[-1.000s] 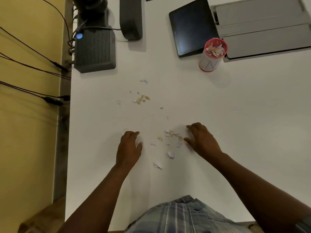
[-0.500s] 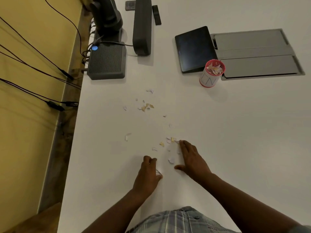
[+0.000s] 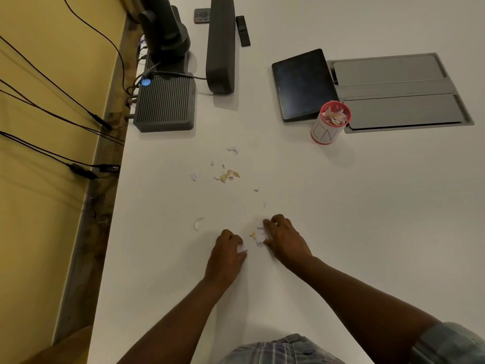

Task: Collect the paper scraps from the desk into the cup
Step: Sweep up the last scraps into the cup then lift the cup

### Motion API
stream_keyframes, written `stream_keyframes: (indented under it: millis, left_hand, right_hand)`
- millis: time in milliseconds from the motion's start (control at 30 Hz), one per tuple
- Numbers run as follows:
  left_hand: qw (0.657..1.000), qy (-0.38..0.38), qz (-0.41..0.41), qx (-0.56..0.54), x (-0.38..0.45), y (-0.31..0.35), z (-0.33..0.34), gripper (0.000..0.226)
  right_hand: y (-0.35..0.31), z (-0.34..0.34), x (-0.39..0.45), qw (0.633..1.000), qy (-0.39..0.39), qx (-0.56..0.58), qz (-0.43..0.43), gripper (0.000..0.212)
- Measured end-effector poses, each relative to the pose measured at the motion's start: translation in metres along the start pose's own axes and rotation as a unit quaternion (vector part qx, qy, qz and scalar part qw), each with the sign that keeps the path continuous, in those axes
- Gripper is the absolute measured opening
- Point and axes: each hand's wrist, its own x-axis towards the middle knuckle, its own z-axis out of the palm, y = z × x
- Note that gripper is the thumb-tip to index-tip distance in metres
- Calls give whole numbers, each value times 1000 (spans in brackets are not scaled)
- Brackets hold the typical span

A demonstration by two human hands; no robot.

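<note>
Small white and tan paper scraps lie on the white desk (image 3: 341, 232). One bunch of scraps (image 3: 256, 235) sits between my two hands. My left hand (image 3: 225, 254) rests palm down with curled fingers, a white scrap (image 3: 242, 249) at its fingertips. My right hand (image 3: 284, 239) lies flat on the desk, its fingers curled against that bunch. A further cluster of scraps (image 3: 227, 176) lies further back, and a lone white scrap (image 3: 198, 223) lies to the left. The red-rimmed cup (image 3: 329, 123), partly filled with scraps, stands far back right, well beyond both hands.
A dark tablet (image 3: 301, 84) and a grey recessed panel (image 3: 399, 93) sit behind the cup. A ribbed grey box (image 3: 166, 103), a dark speaker bar (image 3: 220, 46) and a camera stand (image 3: 165, 32) occupy the back left. Cables (image 3: 52, 114) hang past the desk's left edge.
My hands have drawn closer together, sweeping the near scraps into a tighter bunch. The view has tilted up, showing more of the back of the desk.
</note>
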Motion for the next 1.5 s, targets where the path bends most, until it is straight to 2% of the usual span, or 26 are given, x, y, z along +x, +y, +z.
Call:
stream_keyframes:
  millis: [100, 200, 300, 367, 433, 500, 600, 667, 900, 1100, 1267, 1400, 1500]
  left_hand:
    - [998, 40, -44, 24, 15, -5, -12, 46]
    - [984, 90, -107, 114, 26, -14, -24, 77]
    - [967, 104, -183, 141, 34, -25, -34, 104]
    - [965, 83, -220, 115, 39, -34, -39, 107]
    - [970, 62, -218, 84, 41, -38, -41, 95]
    - [981, 57, -175, 61, 41, -39, -40, 75]
    - [995, 45, -86, 37, 33, -31, -35, 48]
    - [998, 37, -43, 35, 27, -25, -29, 41]
    - [999, 23, -26, 5, 9, -8, -5, 21]
    - [999, 43, 6, 7, 3, -1, 2, 13]
    - [1000, -8, 24, -15, 11, 2, -2, 8]
    - [999, -39, 5, -29, 27, 8, -9, 13]
    - [997, -31, -12, -67, 40, 13, -15, 16]
  right_hand:
    - [-3, 0, 6, 1000, 11, 6, -14, 33]
    - [-5, 3, 9, 999, 15, 0, -39, 27]
    - [-6, 5, 10, 999, 31, 0, -32, 32]
    - [-7, 8, 11, 1000, 31, -1, -1, 46]
    - [-12, 9, 12, 1000, -2, 4, 18, 58]
    - [-18, 10, 10, 999, -39, -25, -13, 61]
    - [-26, 9, 5, 990, -52, -82, -99, 42]
    - [-29, 8, 2, 985, -50, -105, -126, 29]
    - [-25, 5, -10, 983, -52, -105, -143, 20]
    - [-19, 6, -16, 990, -46, -94, -98, 19]
    - [-17, 11, -13, 993, -32, -95, -67, 16]
    - [-11, 1, -1, 998, 29, 28, 54, 20]
    - [3, -24, 10, 970, 96, 155, 162, 14]
